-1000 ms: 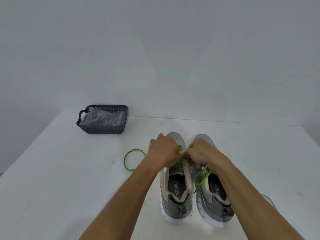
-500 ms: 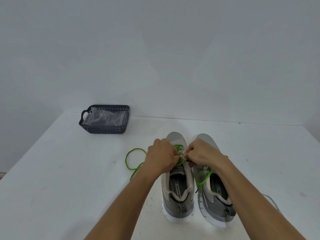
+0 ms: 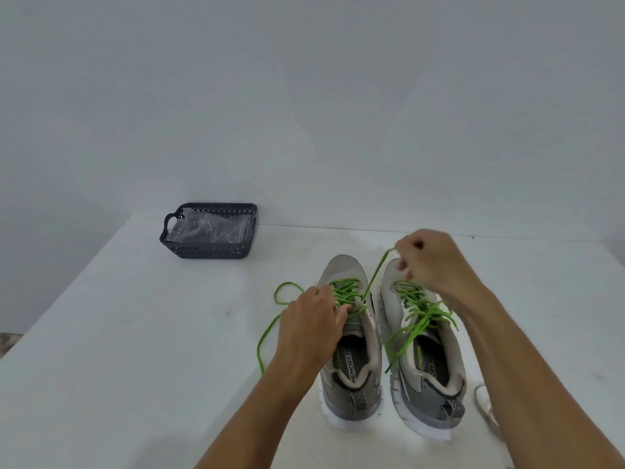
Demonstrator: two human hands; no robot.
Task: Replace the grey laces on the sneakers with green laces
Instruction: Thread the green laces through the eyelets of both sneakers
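Fingers of right hand (image 3: 431, 262) pinch green lace (image 3: 375, 275); left hand (image 3: 311, 324) presses left sneaker (image 3: 351, 336); basket (image 3: 209, 231) well apart.

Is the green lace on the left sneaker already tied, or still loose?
Loose. The right hand pulls one end of the lace up from the left sneaker; the other end trails on the table.

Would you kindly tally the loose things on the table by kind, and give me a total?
Sneakers: 2, the left sneaker and the right sneaker
Green laces: 2, one being threaded, one tied
Dark basket: 1
Pale lace at the right: 1
Total: 6
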